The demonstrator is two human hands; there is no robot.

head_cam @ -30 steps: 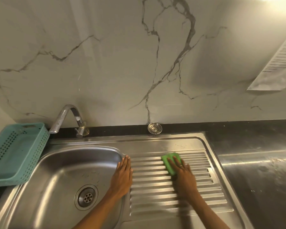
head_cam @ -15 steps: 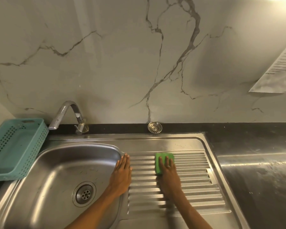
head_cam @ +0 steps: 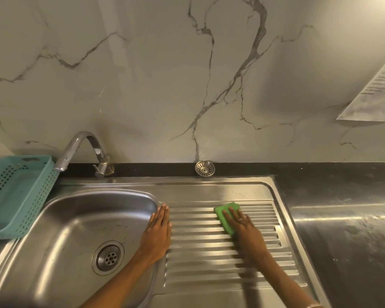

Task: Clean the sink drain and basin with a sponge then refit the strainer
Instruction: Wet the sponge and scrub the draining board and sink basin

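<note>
A green sponge (head_cam: 225, 211) lies on the ribbed steel drainboard (head_cam: 209, 258), pressed flat under my right hand (head_cam: 245, 230). My left hand (head_cam: 157, 232) rests flat, fingers together, on the rim between the basin (head_cam: 80, 218) and the drainboard, holding nothing. The drain (head_cam: 108, 257) in the basin floor shows its fixed perforated cover. The loose round metal strainer (head_cam: 205, 168) leans against the wall on the dark ledge behind the sink, apart from both hands.
A curved metal tap (head_cam: 85, 150) stands at the back left, spout over the basin's left corner. A teal perforated plastic basket (head_cam: 16, 194) sits left of the sink. Dark steel countertop (head_cam: 347, 230) stretches right. A printed paper (head_cam: 373, 92) hangs on the marble wall.
My right hand slid the sponge left along the drainboard ribs, then back right toward the middle. My left hand stayed on the basin rim.
</note>
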